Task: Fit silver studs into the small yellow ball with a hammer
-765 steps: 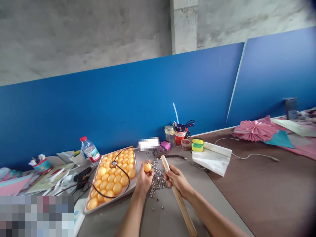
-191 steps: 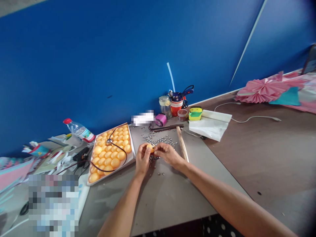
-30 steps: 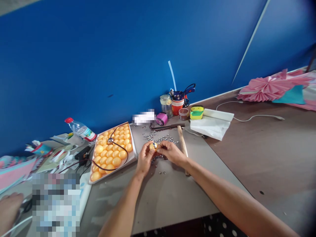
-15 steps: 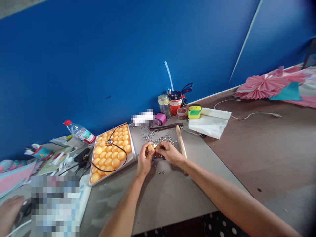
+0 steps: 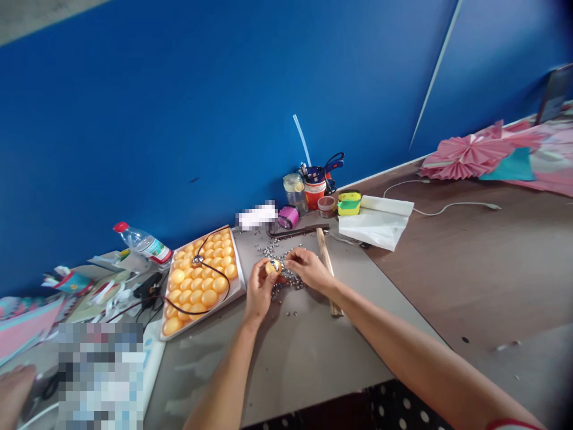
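Note:
My left hand [image 5: 258, 289] is closed round a small orange ball [image 5: 272, 267] with a silvery piece on top, held just above the grey table. My right hand [image 5: 307, 267] sits just right of the ball, fingers curled in a pinch above a heap of small metal beads [image 5: 286, 258]; what the fingertips hold is too small to name. A wooden-handled hammer [image 5: 326, 266] lies on the table just past my right wrist. A white tray [image 5: 240, 270] full of orange balls stands left of my left hand, with a black cord across it.
Along the blue partition stand a water bottle [image 5: 143, 243], a jar [image 5: 295, 190], a red cup of tools [image 5: 315, 184], small tubs and a white folded sheet [image 5: 376, 220]. Pink paper fans [image 5: 465, 156] lie far right. Another person's hand [image 5: 13, 388] shows at the bottom left.
My right hand has drawn slightly away from the ball, to the right over the beads. The left hand still grips the ball. The view has shifted a little.

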